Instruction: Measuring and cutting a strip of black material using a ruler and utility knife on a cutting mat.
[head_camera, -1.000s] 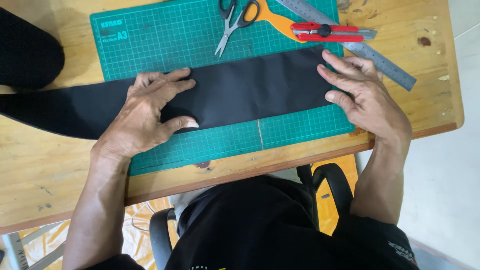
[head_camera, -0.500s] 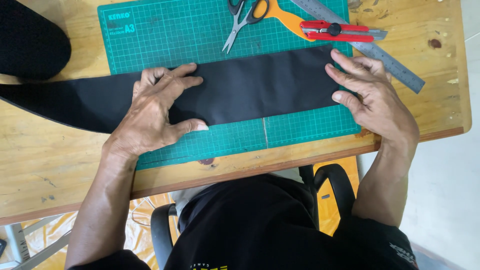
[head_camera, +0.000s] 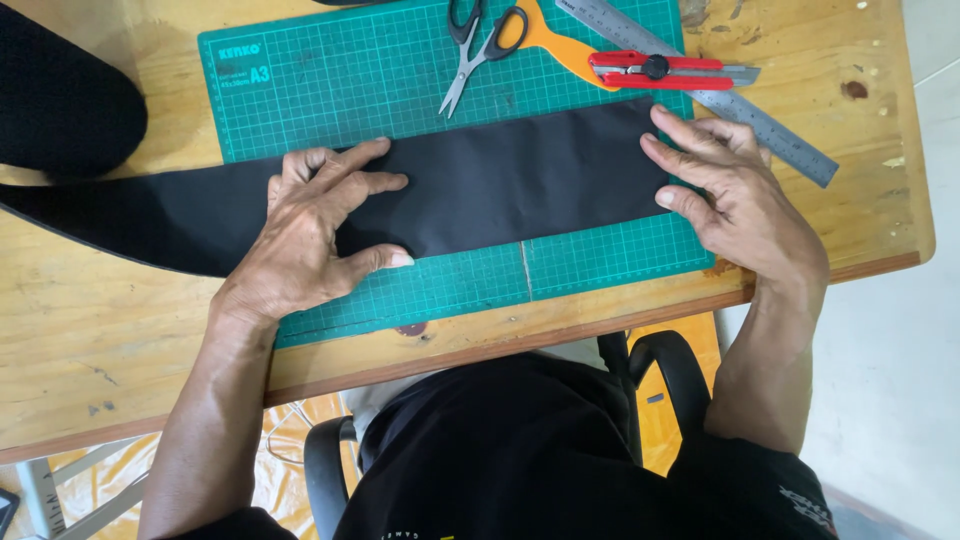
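Note:
A long black strip of fabric (head_camera: 500, 180) lies flat across a green cutting mat (head_camera: 380, 80) on a wooden table (head_camera: 100, 320). My left hand (head_camera: 315, 235) presses flat on the strip's left part, fingers spread, thumb along its lower edge. My right hand (head_camera: 730, 195) rests at the strip's right end, fingertips touching the edge. Neither hand grips anything. The strip's left end runs off the mat toward the table's left side.
Scissors (head_camera: 475, 45), an orange-handled tool (head_camera: 555, 45), a red utility knife (head_camera: 665, 70) and a steel ruler (head_camera: 740, 105) lie at the mat's far right. A dark bundle (head_camera: 60, 110) sits at the table's left. A black chair (head_camera: 660, 370) stands below the table edge.
The view has shifted slightly, with the mat and strip sitting lower and further right in the picture. Both hands stay pressed on the fabric in about the same places.

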